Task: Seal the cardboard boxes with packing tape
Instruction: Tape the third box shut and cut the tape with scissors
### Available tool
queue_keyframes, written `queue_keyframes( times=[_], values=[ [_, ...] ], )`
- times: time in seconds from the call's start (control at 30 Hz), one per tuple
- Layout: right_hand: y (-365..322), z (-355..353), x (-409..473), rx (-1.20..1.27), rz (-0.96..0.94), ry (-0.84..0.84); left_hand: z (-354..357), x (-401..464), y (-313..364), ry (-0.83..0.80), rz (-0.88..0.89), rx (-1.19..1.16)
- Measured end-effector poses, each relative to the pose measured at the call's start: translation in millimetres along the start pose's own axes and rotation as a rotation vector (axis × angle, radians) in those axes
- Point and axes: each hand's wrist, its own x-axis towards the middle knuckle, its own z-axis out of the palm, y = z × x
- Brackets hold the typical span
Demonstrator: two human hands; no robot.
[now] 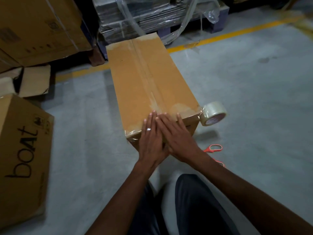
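Pressing flat, straight fingers, both hands (162, 138) overlap on the taped-shut cardboard box (149, 78), contents hidden.

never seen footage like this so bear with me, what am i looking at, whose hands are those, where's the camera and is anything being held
There is no machine here. A person wears one wide-angle camera on the head, so you look forward and down at their own arms.

Both hands lie flat, overlapping, on the near end of a long cardboard box that stands on the concrete floor. The left hand, with a ring, and the right hand have straight fingers pressing on clear tape; neither grips anything.

A roll of packing tape hangs at the box's near right corner, seemingly joined to the tape strip. Orange-handled scissors lie on the floor, partly hidden by the right arm. Another box printed "boat" sits at left.
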Motion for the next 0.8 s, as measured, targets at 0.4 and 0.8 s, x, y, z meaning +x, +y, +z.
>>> queue_keyframes(
  times=[0.4,0.8],
  values=[
    [107,-30,-17,-0.24,0.088,-0.026,-16,-60,-95,0.1,-0.233,-0.523],
    [21,-21,77,0.361,-0.16,-0.132,-11,-37,-106,0.246,-0.108,-0.339]
  ],
)
